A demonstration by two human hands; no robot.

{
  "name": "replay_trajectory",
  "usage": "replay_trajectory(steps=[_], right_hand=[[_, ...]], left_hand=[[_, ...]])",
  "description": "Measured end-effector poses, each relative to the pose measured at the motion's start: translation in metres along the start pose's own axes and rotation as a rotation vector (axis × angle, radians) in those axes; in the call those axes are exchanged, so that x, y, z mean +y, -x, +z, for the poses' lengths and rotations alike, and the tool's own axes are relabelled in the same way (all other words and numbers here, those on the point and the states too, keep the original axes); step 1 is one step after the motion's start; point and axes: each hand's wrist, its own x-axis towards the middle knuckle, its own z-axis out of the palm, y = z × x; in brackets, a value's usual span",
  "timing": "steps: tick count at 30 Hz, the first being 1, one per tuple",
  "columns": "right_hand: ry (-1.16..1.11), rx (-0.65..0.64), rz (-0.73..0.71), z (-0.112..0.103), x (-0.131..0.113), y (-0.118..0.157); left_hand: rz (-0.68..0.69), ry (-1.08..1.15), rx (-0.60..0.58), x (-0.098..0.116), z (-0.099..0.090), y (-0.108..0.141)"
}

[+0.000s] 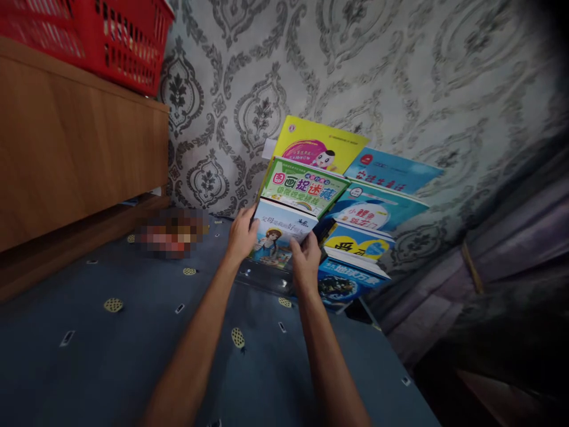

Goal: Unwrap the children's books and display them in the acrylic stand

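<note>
A picture book with a pale blue cover and a drawn girl is between my two hands. My left hand grips its left edge, thumb on the cover. At the right edge, my right hand is closed on the same book, its thumb over the front. Behind it stand a green book and a taller yellow book. A second column to the right has a teal book, a yellow-and-blue book and a dark blue book. A clear plastic holder shows under the held book.
Patterned wallpaper covers the wall behind the books. A wooden cabinet stands at the left, a red basket on top. Dark blue pineapple-print cloth lies below. A blurred-out patch is near the cabinet; curtain fabric hangs right.
</note>
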Motion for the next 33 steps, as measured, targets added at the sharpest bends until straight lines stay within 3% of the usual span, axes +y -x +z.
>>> replay_trajectory(steps=[13,18,22,26,29,33], right_hand=[[0.032,-0.002,0.017,0.0,-0.002,0.001],[0.01,-0.01,0.037,0.0,0.0,-0.001],[-0.034,-0.033,0.028,-0.003,-0.004,-0.002],[-0.071,-0.01,-0.006,-0.005,-0.012,-0.001],[-0.02,0.046,-0.018,-0.006,-0.018,0.0],[0.054,0.106,-0.031,-0.011,-0.026,0.001]], left_hand=[[-0.021,0.018,-0.009,0.002,-0.001,0.001],[-0.033,0.136,-0.036,-0.005,-0.005,-0.001],[-0.116,0.343,-0.018,-0.012,-0.019,-0.006],[-0.315,0.515,0.074,-0.012,-0.044,-0.009],[-0.395,0.581,0.131,-0.008,-0.062,-0.01],[-0.437,0.576,0.118,-0.002,-0.074,-0.011]])
